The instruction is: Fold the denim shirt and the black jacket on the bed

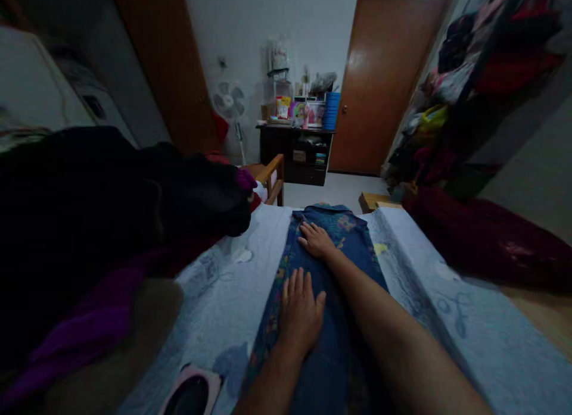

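Observation:
A dark blue garment with a floral pattern [330, 355] lies folded lengthwise on a pale blue and white cloth [210, 325], its collar at the far end. My left hand [301, 311] rests palm down on the garment's middle, fingers stretched out, gripping nothing. Farther up, near the collar, my right hand [316, 240] lies on the cloth of the garment with its fingers spread. Both palms seem to touch the fabric, and the two hands are apart.
Dark clothes [111, 189] are heaped at left, with a purple one [89, 320]. A pink-rimmed object [192, 391] lies at the lower left. Maroon fabric [487, 242] lies right. Beyond are a wooden chair [274, 177], a fan [229, 99] and a dark cabinet [295, 175].

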`<state>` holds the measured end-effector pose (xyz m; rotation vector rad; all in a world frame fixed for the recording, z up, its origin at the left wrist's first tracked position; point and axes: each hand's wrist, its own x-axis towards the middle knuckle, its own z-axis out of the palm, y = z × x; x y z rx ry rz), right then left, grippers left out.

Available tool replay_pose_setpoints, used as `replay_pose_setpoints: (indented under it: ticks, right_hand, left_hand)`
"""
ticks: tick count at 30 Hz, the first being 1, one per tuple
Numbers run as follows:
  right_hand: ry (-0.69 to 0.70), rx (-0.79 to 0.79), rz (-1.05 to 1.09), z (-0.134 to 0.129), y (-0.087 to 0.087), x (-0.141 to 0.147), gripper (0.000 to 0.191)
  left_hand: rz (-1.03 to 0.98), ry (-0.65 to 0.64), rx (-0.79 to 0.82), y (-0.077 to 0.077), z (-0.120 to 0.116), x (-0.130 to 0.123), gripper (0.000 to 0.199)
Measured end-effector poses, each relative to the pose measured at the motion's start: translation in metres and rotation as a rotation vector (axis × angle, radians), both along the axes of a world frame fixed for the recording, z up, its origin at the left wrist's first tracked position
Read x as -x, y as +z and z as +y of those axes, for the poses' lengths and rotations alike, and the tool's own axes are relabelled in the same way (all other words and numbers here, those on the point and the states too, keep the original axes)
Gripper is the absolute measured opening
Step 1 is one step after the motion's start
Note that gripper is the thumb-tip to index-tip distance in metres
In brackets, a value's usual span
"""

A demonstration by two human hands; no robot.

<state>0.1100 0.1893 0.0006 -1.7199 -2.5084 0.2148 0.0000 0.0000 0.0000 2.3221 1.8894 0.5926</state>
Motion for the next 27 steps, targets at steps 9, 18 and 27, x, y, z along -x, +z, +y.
replay_pose_setpoints:
  ticks: [9, 18, 27]
  right_hand:
    - [-0.088, -0.076, 0.001, 0.012, 0.005, 0.009, 0.062]
    - [-0.164, -0.107, 0.087, 0.018, 0.005, 0.012, 0.065]
    - [0.073, 0.038, 0.211, -0.012, 0.023, -0.007, 0.053]
  left_hand:
    - [-0.049, 0.136, -0.025, -0.004, 0.006, 0.003, 0.05]
    - [-0.049, 0.122, -0.015, -0.005, 0.006, 0.004, 0.051]
    - [-0.028, 0.121, 0.018, 0.004, 0.004, 0.002, 0.057]
